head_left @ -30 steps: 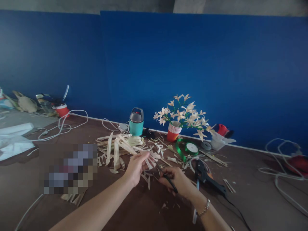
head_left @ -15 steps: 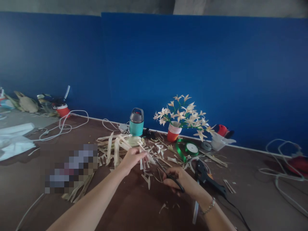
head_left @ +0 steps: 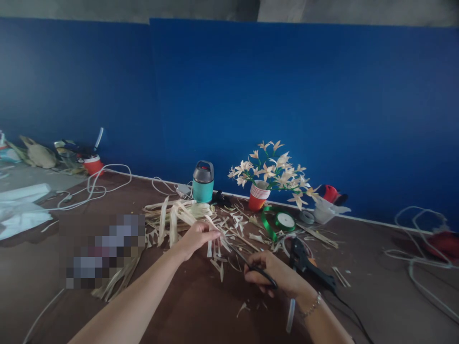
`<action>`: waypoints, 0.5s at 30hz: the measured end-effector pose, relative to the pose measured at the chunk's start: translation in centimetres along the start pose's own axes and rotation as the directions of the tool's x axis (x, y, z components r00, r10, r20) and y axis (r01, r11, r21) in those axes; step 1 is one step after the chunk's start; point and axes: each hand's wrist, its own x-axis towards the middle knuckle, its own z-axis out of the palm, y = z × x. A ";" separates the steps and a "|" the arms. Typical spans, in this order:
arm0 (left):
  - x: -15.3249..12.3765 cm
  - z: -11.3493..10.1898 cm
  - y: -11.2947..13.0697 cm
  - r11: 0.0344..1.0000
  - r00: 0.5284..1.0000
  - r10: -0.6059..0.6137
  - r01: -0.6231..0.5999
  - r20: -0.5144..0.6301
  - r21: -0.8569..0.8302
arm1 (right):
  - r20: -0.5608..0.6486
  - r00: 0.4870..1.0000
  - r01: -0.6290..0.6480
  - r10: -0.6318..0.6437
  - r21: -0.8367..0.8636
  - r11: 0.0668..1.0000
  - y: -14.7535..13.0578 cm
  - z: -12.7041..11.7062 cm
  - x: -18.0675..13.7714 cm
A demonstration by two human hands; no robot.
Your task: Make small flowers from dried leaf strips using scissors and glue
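My left hand (head_left: 201, 239) is closed in a pinch on a thin, pale strip of dried husk (head_left: 224, 242). The scissors (head_left: 261, 272) have black handles, and my right hand (head_left: 270, 271) grips them with the blades angled up and left toward the strip. The blade tips lie close to the strip's end; whether they touch it I cannot tell. Cut husk pieces (head_left: 219, 268) are scattered below and around my left hand. Beyond it lies a pile of longer dried husks (head_left: 175, 217).
Husk flowers (head_left: 283, 174) on green stems stand in stacked red paper cups (head_left: 258, 198). A teal lidded container (head_left: 203, 184) is left of them. Near my right hand are a green ribbon roll (head_left: 286, 220) and a black glue gun (head_left: 310, 267) with its cord. White cables (head_left: 412, 258) lie far right.
My right hand and the scissors have shifted slightly right and down. My left hand stays nearly in place, still pinching the husk strip.
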 end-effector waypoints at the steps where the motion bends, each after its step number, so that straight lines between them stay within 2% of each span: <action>1: 0.0 0.0 0.0 1.000 1.000 0.001 -0.002 0.009 0.016 | 0.002 1.000 0.001 -0.001 -0.005 1.000 -0.1 0.0 0.0; 9: -0.1 0.1 -0.3 0.999 0.998 0.034 -0.035 0.054 0.027 | 0.010 1.000 0.000 0.000 -0.046 0.999 -0.2 0.1 0.0; 15: -0.1 0.0 -0.2 0.999 0.994 0.012 -0.017 0.108 0.044 | 0.014 1.000 0.007 -0.006 -0.058 0.998 0.2 0.0 0.2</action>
